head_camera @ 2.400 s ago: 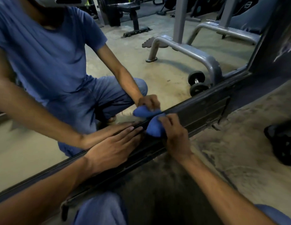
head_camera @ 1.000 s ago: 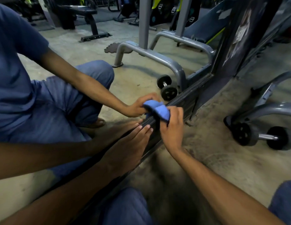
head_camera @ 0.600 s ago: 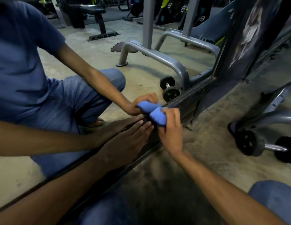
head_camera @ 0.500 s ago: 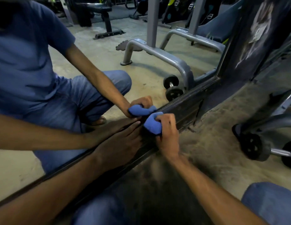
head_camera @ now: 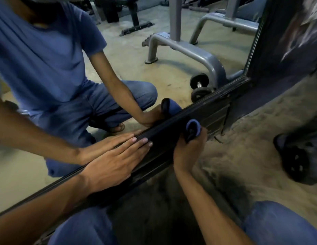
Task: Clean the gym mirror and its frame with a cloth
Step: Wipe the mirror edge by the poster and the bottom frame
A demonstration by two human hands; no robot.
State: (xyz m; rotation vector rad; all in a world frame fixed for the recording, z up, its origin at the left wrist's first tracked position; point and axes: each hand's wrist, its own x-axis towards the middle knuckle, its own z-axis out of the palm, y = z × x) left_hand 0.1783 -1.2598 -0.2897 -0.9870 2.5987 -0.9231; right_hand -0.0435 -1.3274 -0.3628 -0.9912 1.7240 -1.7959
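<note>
While the left hand (head_camera: 117,161) lies flat with fingers straight, pressing on the dark lower frame (head_camera: 171,131) of the mirror (head_camera: 171,55), the right hand (head_camera: 189,149) is curled round one blue cloth (head_camera: 193,129), bunched and dirt-darkened. Cloth sits at the frame's front edge, just right of the left fingertips, apart from them. Two hands, one cloth, one mirror. One dumbbell (head_camera: 200,90) shows reflected in the glass; a dark wheeled piece (head_camera: 295,160) stands on the dusty floor (head_camera: 251,135) at right.
</note>
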